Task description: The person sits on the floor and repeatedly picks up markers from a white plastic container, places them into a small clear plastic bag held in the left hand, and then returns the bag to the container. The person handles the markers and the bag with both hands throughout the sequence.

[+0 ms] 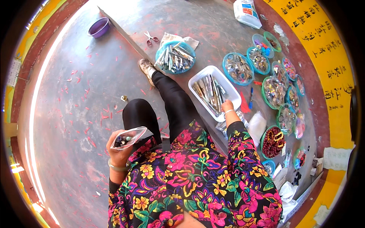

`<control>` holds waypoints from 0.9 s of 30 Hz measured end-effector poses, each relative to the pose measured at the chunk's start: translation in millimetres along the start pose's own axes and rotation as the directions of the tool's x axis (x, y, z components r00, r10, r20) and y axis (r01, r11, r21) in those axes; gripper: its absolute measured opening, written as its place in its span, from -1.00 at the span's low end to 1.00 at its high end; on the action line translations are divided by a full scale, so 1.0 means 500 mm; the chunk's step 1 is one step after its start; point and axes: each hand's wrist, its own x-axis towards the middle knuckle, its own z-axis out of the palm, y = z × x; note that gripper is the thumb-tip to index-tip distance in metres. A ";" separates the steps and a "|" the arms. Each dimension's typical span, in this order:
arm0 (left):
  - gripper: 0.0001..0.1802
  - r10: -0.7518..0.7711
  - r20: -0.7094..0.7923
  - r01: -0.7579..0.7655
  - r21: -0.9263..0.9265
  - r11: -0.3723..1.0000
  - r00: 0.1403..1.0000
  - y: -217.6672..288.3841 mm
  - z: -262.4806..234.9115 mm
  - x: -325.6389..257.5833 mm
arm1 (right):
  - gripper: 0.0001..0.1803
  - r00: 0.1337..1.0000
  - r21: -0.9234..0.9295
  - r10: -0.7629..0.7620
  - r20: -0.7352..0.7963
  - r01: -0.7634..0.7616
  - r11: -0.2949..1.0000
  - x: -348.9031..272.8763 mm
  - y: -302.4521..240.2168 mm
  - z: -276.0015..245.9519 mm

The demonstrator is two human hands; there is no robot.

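My left hand (118, 152), a bracelet at its wrist, is closed around a small clear plastic bag (134, 137) with dark and pale green bead-like pieces inside. At the near right side of a white plastic tub (236, 102), my right hand (228, 106) reaches over the rim with its fingers curled. Whatever those fingers hold, if anything, is too small to make out. Many slim, pen-like sticks (208, 91) in silver, brown and dark tones lie in the tub, close to that hand. A blue basket (159, 68) beyond my shoe is heaped with similar slim pieces.
Several round baskets of trinkets (238, 69) stand to the right, one with dark red beads (270, 144). Next to the tub lie a blue pen (251, 98) and a white plastic bag (257, 127). Scissors (151, 38) and a purple basin (99, 28) are farther off. Red scraps litter the floor.
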 end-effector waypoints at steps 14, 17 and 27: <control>-0.66 -0.025 -0.037 0.025 -0.019 1.000 0.999 0.010 -0.005 -0.014 | -0.74 0.974 -0.387 -0.204 0.101 0.228 0.893 0.021 -0.015 0.052; -0.66 -0.021 -0.016 0.021 -0.041 0.999 1.000 0.006 0.001 -0.004 | -0.70 0.990 -0.208 -0.031 0.135 0.059 0.976 0.010 -0.012 0.042; -0.66 -0.001 -0.017 0.000 -0.071 0.997 1.000 0.008 -0.001 -0.007 | -0.88 0.922 0.249 0.110 0.371 -0.213 0.945 -0.113 -0.103 -0.048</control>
